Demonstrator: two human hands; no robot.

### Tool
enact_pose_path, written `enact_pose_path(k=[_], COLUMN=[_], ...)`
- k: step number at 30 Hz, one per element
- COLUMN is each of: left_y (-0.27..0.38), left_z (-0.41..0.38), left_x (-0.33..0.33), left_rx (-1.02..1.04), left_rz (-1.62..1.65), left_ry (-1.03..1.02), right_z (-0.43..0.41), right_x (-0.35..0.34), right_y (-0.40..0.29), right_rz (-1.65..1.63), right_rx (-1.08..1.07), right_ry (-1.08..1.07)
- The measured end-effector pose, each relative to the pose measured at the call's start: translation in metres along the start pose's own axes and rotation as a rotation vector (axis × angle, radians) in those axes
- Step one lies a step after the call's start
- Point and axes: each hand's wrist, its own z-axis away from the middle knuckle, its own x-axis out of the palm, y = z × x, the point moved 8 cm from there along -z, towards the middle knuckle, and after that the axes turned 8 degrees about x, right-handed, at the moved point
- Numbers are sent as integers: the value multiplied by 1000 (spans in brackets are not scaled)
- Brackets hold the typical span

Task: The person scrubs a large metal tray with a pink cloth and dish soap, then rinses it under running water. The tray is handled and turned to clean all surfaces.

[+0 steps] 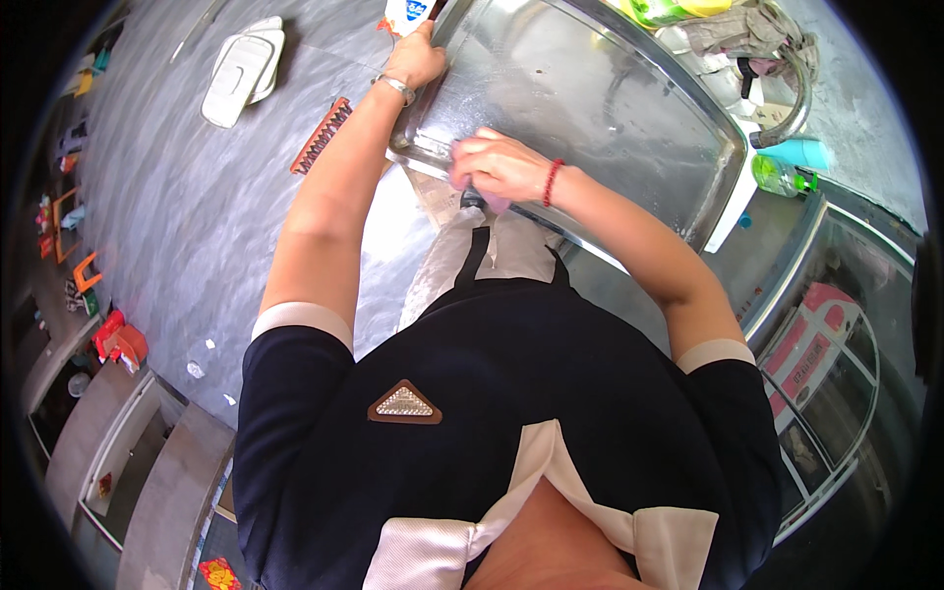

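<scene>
My left hand (417, 59), with a bracelet at the wrist, is at the near left edge of a large shiny metal sink or tray (582, 110); a white package with blue and red print (407, 13) is just beyond it, and whether I hold it cannot be told. My right hand (495, 166), below a red beaded bracelet, presses a pink cloth (495, 200) on the metal's near rim. Wet streaks and small specks show on the metal surface.
Slippers (240, 77) and a brown comb-like rack (321, 136) lie on the grey floor at left. A curved faucet (793, 110), a green pump bottle (778, 177) and a grey rag (737, 33) are at right, above a glass-fronted cabinet (826, 369).
</scene>
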Motion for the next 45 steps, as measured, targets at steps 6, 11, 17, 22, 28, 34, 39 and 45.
enact_pose_path(k=[6, 11, 17, 22, 28, 34, 39, 45], left_y=[28, 99, 211, 235, 244, 239, 236, 236], left_z=[-6, 22, 36, 44, 47, 51, 53, 53], left_x=[-4, -18, 143, 189, 190, 184, 183, 183], left_rx=[-47, 341, 620, 594, 584, 617, 652, 656], left_rz=[-141, -547, -417, -636, -705, -713, -709, -756], left_ry=[-82, 318, -178, -241, -286, -274, -273, -297], right_z=[110, 174, 183, 308, 315, 316, 369, 269], right_x=[-70, -107, -112, -138, -159, -160, -167, -197], right_y=[83, 127, 135, 220, 241, 224, 235, 228], right_rz=[165, 480, 415, 558, 511, 398, 340, -69], right_rx=[266, 673, 662, 1133, 1286, 1041, 1169, 779], right_ry=[648, 877, 879, 1112, 1208, 1174, 1649, 1343])
